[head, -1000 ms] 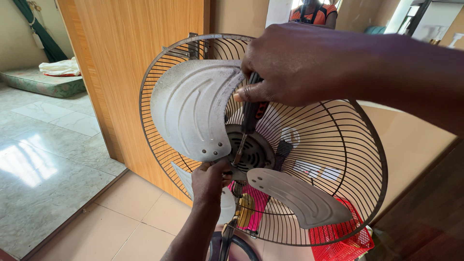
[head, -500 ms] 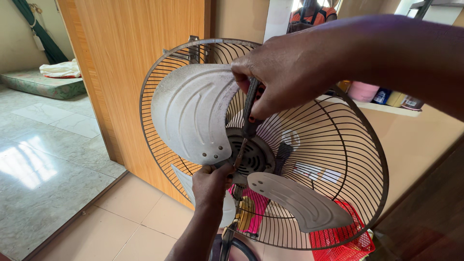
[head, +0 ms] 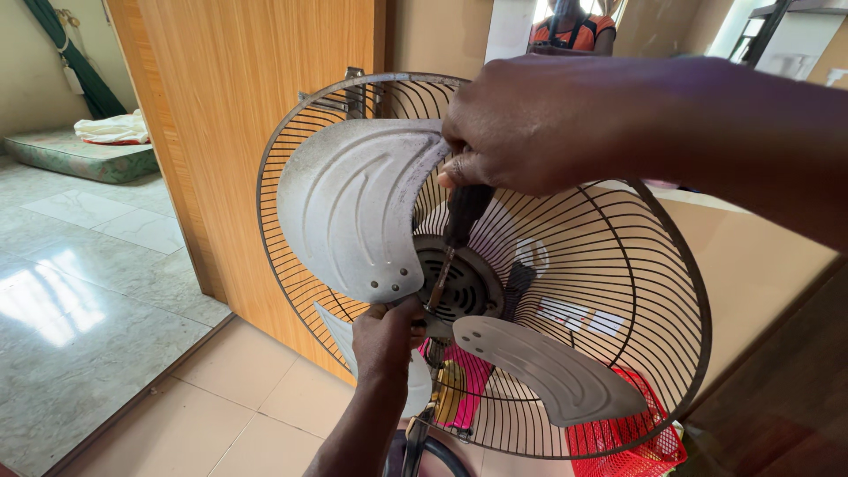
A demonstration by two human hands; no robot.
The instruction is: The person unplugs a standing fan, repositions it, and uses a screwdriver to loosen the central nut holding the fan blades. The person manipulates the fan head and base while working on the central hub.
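Your left hand (head: 386, 340) is clamped on the hub beneath the dusty grey metal fan blade (head: 358, 208), inside the round wire fan guard (head: 618, 265). Your right hand (head: 539, 124) is closed on the dark-handled screwdriver (head: 459, 225); if it tilts, its tip could slip and jab your fingers.

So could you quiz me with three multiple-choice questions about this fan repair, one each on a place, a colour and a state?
1. Where is the left hand?
A. at the hub
B. on the floor
C. on the door

2. What colour is the plastic mesh basket behind the round wire fan guard?
A. blue
B. red
C. white

3. How does the right hand stand?
A. open, empty
B. flat on a blade
C. closed on the dark-handled screwdriver

Answers: A, it grips just below the dusty grey metal blades; B, red shows through the wires; C, its fingers wrap the handle.
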